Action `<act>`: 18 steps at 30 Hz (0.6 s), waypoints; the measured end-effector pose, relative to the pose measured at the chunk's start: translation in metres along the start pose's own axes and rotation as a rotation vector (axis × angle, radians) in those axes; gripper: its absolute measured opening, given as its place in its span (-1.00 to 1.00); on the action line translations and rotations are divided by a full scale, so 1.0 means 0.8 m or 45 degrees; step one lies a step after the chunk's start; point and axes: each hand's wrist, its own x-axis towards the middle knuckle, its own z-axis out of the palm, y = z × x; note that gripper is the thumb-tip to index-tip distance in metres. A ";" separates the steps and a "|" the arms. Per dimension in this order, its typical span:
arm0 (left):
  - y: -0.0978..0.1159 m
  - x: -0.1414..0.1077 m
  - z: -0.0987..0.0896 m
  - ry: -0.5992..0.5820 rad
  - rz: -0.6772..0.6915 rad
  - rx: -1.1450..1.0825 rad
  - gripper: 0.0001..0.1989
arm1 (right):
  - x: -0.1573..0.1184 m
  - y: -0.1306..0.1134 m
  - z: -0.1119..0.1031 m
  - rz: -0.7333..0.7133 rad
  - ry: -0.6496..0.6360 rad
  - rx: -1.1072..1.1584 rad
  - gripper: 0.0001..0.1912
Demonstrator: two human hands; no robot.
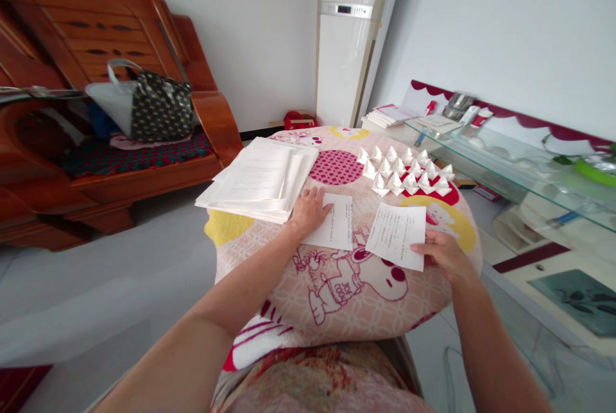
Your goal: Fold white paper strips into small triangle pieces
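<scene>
A round table with a pink patterned cloth [289, 278] stands in front of me. My left hand [309, 213] rests with fingers spread on the left edge of a printed sheet [337, 224] lying on the cloth. Right of it, my right hand [440, 254] pinches the right edge of a second printed sheet [397, 233] between thumb and fingers. A stack of larger white papers [260, 172] lies beyond my left hand. Several small folded white paper boats [404, 172] stand in rows at the table's far right.
A wooden bench [129, 34] holding a dark patterned bag [161, 105] is at the left. Along the right runs a glass shelf [510, 156] with papers and containers. A tall white cabinet-like unit [344, 47] stands behind the table.
</scene>
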 end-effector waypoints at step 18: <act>-0.028 0.017 0.013 0.081 -0.116 -0.495 -0.23 | 0.007 0.006 0.000 0.038 0.035 -0.057 -0.60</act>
